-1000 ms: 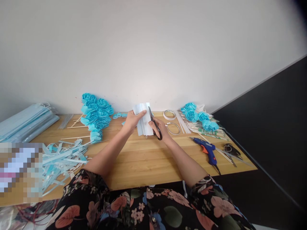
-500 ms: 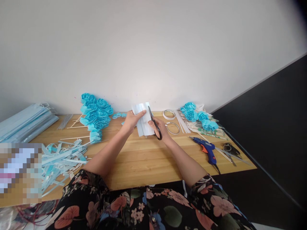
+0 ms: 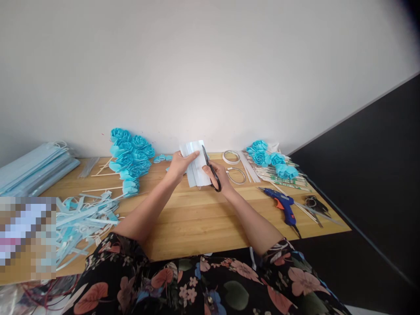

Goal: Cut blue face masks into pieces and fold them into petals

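Observation:
My left hand (image 3: 180, 165) pinches a pale blue face mask (image 3: 196, 168), its thumb lying across the pleats. Black-handled scissors (image 3: 215, 177) are in my right hand (image 3: 220, 175), with the blades pointing up along the mask's right edge. Whether the blades have the mask between them I cannot tell. A small ear loop shows at the mask's lower edge. Behind my left hand lie small blue pieces (image 3: 160, 158), partly hidden.
Blue fabric flowers on sticks (image 3: 131, 155) lie left, above a heap of cut strips (image 3: 88, 214). Stacked masks (image 3: 36, 168) sit far left. To the right are tape rolls (image 3: 231, 157), more blue flowers (image 3: 277, 159), a blue glue gun (image 3: 282, 201) and a black tool (image 3: 316, 203).
The mask and both hands have shifted very slightly to the left. My grip on the mask and the scissors looks the same.

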`<control>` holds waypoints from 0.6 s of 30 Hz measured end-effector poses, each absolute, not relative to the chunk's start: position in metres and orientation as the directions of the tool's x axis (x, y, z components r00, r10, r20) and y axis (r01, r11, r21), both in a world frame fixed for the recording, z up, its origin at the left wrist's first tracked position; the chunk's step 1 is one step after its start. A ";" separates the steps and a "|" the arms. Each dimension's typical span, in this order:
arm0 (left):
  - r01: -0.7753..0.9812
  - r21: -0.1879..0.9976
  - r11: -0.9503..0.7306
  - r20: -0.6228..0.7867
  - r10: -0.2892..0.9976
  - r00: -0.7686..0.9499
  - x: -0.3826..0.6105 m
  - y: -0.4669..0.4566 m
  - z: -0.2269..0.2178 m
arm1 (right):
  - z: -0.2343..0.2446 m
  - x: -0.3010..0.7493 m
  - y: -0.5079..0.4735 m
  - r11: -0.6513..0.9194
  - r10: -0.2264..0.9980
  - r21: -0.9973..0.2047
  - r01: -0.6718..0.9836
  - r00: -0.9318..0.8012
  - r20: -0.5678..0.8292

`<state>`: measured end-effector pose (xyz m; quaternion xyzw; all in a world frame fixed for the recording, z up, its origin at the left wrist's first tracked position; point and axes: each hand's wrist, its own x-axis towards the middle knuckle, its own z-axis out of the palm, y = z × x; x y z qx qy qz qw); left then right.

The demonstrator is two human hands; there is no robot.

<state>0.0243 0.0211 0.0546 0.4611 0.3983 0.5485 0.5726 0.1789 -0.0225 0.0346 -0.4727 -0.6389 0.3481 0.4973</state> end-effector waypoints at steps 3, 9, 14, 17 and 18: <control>-0.263 0.965 -0.022 0.045 0.996 0.082 0.024 0.020 0.056 | 0.033 0.179 -0.022 0.309 0.951 -0.914 0.264 -0.058 0.305; -0.260 0.965 -0.026 0.049 0.996 0.081 0.024 0.020 0.055 | 0.033 0.179 -0.023 0.320 0.947 -0.914 0.251 -0.065 0.314; -0.265 0.963 -0.041 0.061 0.996 0.068 0.024 0.021 0.054 | 0.034 0.179 -0.024 0.313 0.949 -0.910 0.271 -0.058 0.309; -0.279 0.955 -0.097 0.116 0.992 0.051 0.024 0.022 0.057 | 0.032 0.179 -0.023 0.307 0.951 -0.911 0.276 -0.065 0.301; -0.286 0.952 -0.108 0.127 0.991 0.049 0.024 0.022 0.057 | 0.031 0.179 -0.023 0.302 0.953 -0.914 0.272 -0.069 0.295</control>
